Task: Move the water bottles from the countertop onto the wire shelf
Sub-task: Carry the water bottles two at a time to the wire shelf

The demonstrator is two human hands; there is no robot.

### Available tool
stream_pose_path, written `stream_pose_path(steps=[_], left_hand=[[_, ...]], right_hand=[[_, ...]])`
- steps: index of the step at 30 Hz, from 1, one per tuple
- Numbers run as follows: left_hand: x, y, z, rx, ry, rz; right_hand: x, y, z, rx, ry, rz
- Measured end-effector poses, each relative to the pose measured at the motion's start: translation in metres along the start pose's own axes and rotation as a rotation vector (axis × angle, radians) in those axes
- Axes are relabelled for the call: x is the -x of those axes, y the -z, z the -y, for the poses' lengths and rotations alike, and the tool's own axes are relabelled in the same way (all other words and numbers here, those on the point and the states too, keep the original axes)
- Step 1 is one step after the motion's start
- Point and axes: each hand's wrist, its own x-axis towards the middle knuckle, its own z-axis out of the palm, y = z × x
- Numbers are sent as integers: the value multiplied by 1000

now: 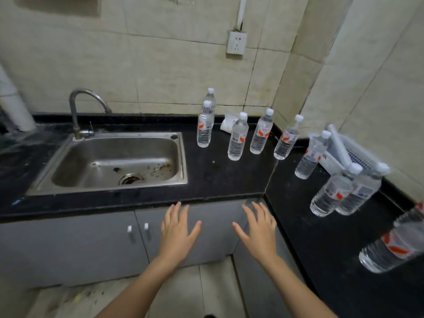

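Several clear water bottles with white caps and red-marked labels stand on the black countertop (220, 175). One bottle (205, 126) stands right of the sink with another just behind it. More bottles (238, 138) (261, 134) (288, 140) line the corner, and others (311, 157) (332, 191) run along the right side. The nearest bottle (394, 246) is cut off by the right edge. My left hand (177, 228) and my right hand (258, 226) hover flat with fingers spread in front of the counter edge, holding nothing. No wire shelf is in view.
A steel sink (114, 161) with a curved tap (78, 106) fills the counter's left part. A white plastic basket (351, 152) holding a white tube sits against the right wall. A white packet (229, 122) lies behind the bottles. Grey cabinet doors (91, 244) are below.
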Motion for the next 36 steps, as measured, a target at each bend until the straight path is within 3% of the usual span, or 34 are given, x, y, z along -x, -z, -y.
stream_pose_path(steps=[3, 13, 19, 25, 36], left_hand=[[-51, -5, -15, -25, 6, -24], [-184, -8, -18, 41, 88, -109], [-280, -6, -3, 79, 62, -79], [-375, -3, -7, 149, -15, -25], [-470, -20, -23, 372, 12, 41]], right_hand=[[-56, -10, -13, -11, 28, -53], [-197, -40, -25, -13, -7, -3], [-271, -64, -14, -201, -227, 12], [-334, -68, -2, -430, -433, -126], [-410, -80, -21, -632, -582, -196]])
